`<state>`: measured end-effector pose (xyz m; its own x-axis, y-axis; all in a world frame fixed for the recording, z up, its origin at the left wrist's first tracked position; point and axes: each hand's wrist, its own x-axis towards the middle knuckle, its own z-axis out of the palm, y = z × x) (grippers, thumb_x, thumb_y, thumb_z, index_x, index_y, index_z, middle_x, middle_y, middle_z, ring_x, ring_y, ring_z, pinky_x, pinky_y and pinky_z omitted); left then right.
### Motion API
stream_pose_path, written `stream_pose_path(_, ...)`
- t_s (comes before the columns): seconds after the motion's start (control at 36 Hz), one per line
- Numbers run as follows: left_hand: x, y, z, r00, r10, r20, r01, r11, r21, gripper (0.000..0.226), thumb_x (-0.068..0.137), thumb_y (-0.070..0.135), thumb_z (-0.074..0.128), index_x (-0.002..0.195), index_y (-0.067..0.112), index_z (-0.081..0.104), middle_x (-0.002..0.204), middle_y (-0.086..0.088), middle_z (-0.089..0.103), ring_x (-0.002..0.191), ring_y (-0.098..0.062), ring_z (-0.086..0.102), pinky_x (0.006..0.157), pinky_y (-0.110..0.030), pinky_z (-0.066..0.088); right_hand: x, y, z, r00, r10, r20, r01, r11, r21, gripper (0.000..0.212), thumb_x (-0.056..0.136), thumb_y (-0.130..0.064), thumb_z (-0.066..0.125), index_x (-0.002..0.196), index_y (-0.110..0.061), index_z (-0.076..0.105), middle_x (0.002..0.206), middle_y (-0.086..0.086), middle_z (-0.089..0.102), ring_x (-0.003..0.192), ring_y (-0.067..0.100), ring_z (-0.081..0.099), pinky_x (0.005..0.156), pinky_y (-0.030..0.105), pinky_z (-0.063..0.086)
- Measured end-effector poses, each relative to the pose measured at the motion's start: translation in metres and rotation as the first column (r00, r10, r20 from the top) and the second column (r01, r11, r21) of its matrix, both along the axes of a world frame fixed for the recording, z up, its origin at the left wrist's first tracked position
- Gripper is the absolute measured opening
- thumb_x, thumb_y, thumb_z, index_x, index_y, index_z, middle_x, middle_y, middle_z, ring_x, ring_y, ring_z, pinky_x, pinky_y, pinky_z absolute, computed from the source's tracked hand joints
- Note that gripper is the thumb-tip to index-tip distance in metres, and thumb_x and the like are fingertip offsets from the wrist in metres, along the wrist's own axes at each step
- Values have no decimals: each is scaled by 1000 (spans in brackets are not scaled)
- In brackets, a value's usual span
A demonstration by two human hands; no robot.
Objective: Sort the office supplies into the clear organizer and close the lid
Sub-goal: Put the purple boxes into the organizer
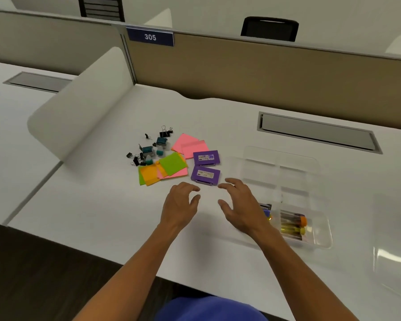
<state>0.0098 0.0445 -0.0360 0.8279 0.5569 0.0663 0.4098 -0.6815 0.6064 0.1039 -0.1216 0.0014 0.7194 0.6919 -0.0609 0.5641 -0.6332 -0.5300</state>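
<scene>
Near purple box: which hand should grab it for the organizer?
Right hand, probably. Its fingertips sit beside the near purple box, and the clear organizer lies on its side; left hand is open too.

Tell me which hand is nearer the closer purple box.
Right, narrowly. The right hand has fingertips just below the near purple box's right corner; the left hand sits below and slightly left of it. Neither touches it.
</scene>
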Motion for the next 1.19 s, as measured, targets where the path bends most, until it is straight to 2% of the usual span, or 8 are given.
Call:
stream_pose_path(0.14, 9, 12, -4, 1000, -18, -2, 18, 1000, -19, 33, 91, 32, 64, 122, 24, 62, 133, 1, 58, 123, -15, 50, 101, -27, 41, -1, 19, -11, 999, 2, -43, -7, 995, -98, 62, 94, -44, 60, 148, -29, 35, 158, -3, 31, 142, 20, 33, 110, 39, 38)
stream_pose_path(0.31, 28, 35, -4, 997, -72, 15, 73, 995, -69, 40, 90, 31, 66, 127, 20, 57, 134, -1, 54, 125, -17, 48, 97, -33, 49, 3, 36, -20, 999, 10, -53, -19, 982, -186, 70, 93, -49, 58, 152, -29, 25, 160, -2, 25, 144, 23, 31, 111, 41, 36)
stream_pose_path(0.42, 43, 50, -6, 995, -95, -22, 92, 989, -112, 49, 88, 33, 68, 133, 19, 52, 136, -2, 49, 127, -18, 45, 92, -29, 48, 2, 43, -24, 997, -3, -79, -12, 982, -187, 72, 94, -48, 58, 153, -29, 22, 161, -2, 24, 144, 23, 30, 111, 42, 37)
stream_pose_path(0.56, 65, 66, -11, 992, -124, 13, 125, 979, -161, 51, 87, 30, 69, 132, 14, 52, 135, -7, 50, 125, -20, 48, 86, -23, 45, 2, 51, -28, 996, -33, -77, 16, 977, -211, 72, 94, -47, 58, 153, -29, 21, 161, -2, 22, 144, 23, 29, 111, 42, 35)
stream_pose_path(0.78, 99, 84, -20, 985, -173, 26, 174, 964, -201, 53, 88, 26, 69, 133, 8, 49, 134, -11, 50, 124, -22, 48, 93, -26, 42, 5, 65, -34, 995, -58, -82, 39, 976, -213, 72, 96, -44, 58, 154, -25, 20, 160, 1, 22, 144, 22, 26, 109, 37, 39)
stream_pose_path(1.03, 127, 102, -34, 975, -224, 17, 224, 963, -154, 52, 84, 25, 71, 130, 9, 51, 130, -12, 53, 117, -27, 51, 97, -38, 44, 17, 81, -40, 995, -82, -48, 73, 984, -162, 67, 96, -40, 59, 152, -23, 26, 156, 2, 30, 140, 21, 32, 109, 36, 38)
stream_pose_path(1.19, 145, 107, -42, 957, -281, -75, 282, 960, -1, 61, 86, 36, 69, 135, 10, 46, 138, -10, 50, 120, -31, 46, 101, -39, 38, 30, 95, -49, 996, -87, -2, 85, 974, -208, 70, 94, -38, 60, 152, -20, 26, 157, 5, 29, 142, 25, 31, 111, 40, 36)
